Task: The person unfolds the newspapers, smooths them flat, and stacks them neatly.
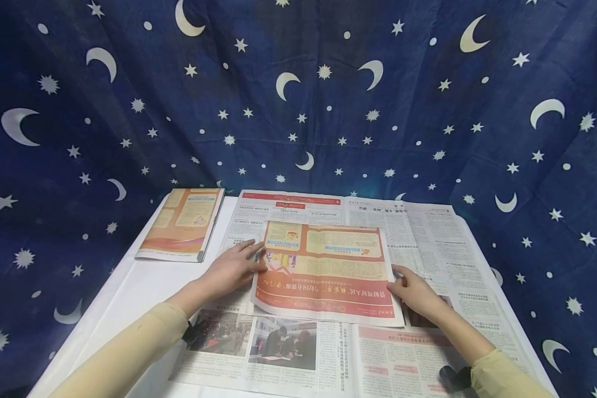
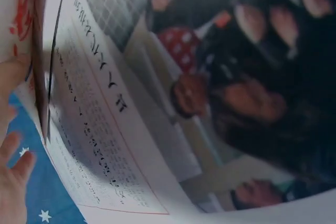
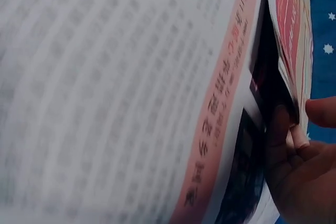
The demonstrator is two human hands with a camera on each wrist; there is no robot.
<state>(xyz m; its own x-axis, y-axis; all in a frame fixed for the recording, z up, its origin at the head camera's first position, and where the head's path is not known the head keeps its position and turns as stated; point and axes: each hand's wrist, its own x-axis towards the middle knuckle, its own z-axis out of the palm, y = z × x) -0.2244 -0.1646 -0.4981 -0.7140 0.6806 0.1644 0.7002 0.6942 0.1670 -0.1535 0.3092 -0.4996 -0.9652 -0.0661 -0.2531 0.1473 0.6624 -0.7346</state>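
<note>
A folded newspaper [image 1: 323, 276] with a red and orange page lies over a larger spread newspaper [image 1: 428, 243]. My right hand [image 1: 415, 293] pinches its right edge; in the right wrist view the thumb [image 3: 321, 113] is on the printed face and the other fingers reach beneath. At the left edge is my left hand [image 1: 234, 271], its fingers extended and loosely spread. One digit meets the paper in the left wrist view, while other fingers [image 2: 16, 166] stand apart from it, blurred.
On the white table [image 1: 114, 298], at the back left, sits another folded newspaper [image 1: 181, 224] with similar orange print. The spread sheet below shows photos [image 1: 283, 342] near the front. A dark blue curtain [image 1: 298, 110] with moons and stars hangs behind and at both sides.
</note>
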